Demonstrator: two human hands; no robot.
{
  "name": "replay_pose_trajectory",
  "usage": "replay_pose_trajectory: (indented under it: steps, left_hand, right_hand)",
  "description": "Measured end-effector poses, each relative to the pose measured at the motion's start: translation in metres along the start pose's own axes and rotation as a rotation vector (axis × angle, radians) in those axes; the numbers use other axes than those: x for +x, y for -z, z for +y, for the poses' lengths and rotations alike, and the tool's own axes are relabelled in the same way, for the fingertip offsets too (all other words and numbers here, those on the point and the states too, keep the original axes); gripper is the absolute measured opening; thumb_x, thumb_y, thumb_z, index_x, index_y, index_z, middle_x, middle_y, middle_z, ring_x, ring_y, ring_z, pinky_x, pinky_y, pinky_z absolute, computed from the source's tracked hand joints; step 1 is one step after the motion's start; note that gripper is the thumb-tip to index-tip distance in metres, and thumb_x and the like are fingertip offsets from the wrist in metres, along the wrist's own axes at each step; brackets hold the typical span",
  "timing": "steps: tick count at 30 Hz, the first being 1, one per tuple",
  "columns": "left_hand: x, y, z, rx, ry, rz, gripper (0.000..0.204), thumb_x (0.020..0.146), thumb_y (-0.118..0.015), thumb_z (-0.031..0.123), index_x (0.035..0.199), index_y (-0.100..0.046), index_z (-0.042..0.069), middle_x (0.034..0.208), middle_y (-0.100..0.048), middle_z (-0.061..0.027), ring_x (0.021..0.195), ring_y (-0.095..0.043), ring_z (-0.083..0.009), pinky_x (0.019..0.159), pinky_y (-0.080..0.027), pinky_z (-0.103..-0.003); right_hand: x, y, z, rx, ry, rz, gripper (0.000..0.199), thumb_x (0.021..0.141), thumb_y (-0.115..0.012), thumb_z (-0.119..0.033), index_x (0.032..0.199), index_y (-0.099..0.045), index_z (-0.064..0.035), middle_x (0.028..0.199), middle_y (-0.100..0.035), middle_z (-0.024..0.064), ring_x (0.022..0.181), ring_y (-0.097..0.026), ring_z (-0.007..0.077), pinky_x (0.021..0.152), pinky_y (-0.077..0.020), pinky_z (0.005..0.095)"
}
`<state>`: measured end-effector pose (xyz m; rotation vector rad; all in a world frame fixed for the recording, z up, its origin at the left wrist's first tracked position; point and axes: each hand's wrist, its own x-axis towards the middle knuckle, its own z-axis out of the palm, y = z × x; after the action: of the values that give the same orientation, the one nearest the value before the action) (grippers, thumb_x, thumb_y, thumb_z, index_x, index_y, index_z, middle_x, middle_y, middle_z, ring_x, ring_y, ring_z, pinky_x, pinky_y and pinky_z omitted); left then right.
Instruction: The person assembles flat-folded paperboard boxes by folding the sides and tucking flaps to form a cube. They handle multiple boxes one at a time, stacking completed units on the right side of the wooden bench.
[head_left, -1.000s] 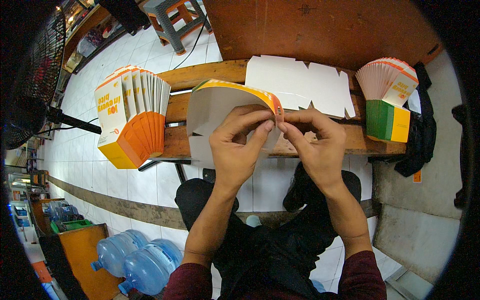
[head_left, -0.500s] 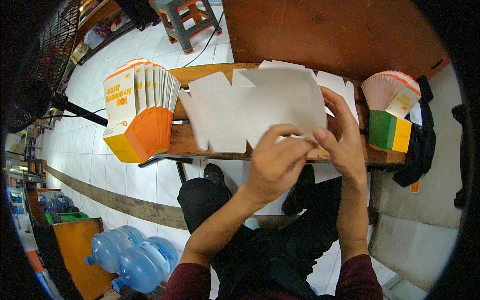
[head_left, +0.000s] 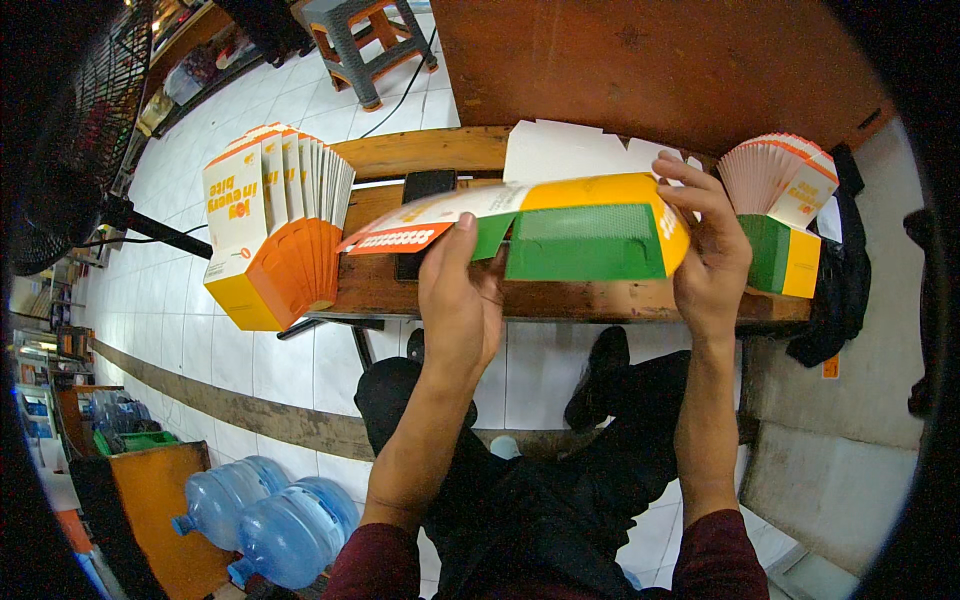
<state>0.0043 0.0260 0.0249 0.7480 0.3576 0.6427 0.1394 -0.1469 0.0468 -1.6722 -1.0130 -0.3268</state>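
Hands (head_left: 462, 290) hold a bent carton (head_left: 590, 240); nested cartons (head_left: 235, 200) flank it.

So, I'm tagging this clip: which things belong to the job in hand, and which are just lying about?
Apparently part of it:
printed carton between left hand and right hand
white card
left carton stack
right carton stack
bench

Just around:
fan
grey stool
blue bottles
dark cloth

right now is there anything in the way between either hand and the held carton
Nothing visible is. The left hand has its thumb against the carton, and the right hand is at its right end. The white sheet lies on the bench beyond the carton, not between.
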Motion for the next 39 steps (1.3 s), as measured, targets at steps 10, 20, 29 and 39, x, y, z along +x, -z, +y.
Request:
replay_pose_trajectory:
  steps: [10, 20, 29, 39]
  left_hand:
    - [-0.001, -0.005, -0.010, 0.588, -0.402, 0.032, 0.028, 0.093, -0.065, 0.007, 0.118, -0.056, -0.003, 0.109, -0.065, -0.0114, 0.096, -0.065, -0.0171, 0.079, -0.057, -0.033]
    - [0.003, -0.006, 0.002, 0.822, -0.531, -0.206, 0.015, 0.087, -0.067, -0.001, 0.101, -0.070, -0.003, 0.097, -0.068, -0.0114, 0.085, -0.070, -0.0197, 0.076, -0.057, -0.028]
    - [0.006, 0.027, -0.028, 1.223, -0.732, -0.291, 0.025, 0.091, -0.066, 0.019, 0.111, -0.068, 0.005, 0.100, -0.068, -0.0109, 0.093, -0.066, -0.0252, 0.087, -0.051, -0.040]
    - [-0.010, 0.006, -0.055, 0.884, -0.568, -0.159, 0.040, 0.081, -0.080, 0.009, 0.113, -0.061, -0.003, 0.107, -0.066, -0.0121, 0.097, -0.064, -0.0205, 0.087, -0.052, -0.033]
  right_hand:
    - [-0.020, -0.034, -0.044, -0.527, 0.248, -0.160, 0.049, 0.067, -0.074, -0.003, 0.114, -0.063, -0.0088, 0.125, -0.057, 0.0129, 0.116, -0.053, 0.0348, 0.097, -0.0451, 0.0463]
    - [-0.009, -0.015, -0.023, -0.021, -0.202, -0.193, 0.009, 0.083, -0.069, 0.000, 0.090, -0.066, 0.0039, 0.079, -0.064, 0.0054, 0.076, -0.059, 0.0112, 0.065, -0.0465, 0.0231]
    - [-0.007, -0.006, -0.029, 0.133, -0.712, -0.226, 0.009, 0.082, -0.072, -0.006, 0.085, -0.070, 0.0020, 0.076, -0.070, 0.0091, 0.068, -0.064, 0.0137, 0.064, -0.0501, 0.0283]
    - [-0.019, -0.034, -0.035, 0.092, -0.346, 0.006, 0.008, 0.078, -0.072, -0.003, 0.083, -0.071, 0.0014, 0.079, -0.071, 0.0122, 0.072, -0.068, 0.0178, 0.067, -0.0521, 0.0296]
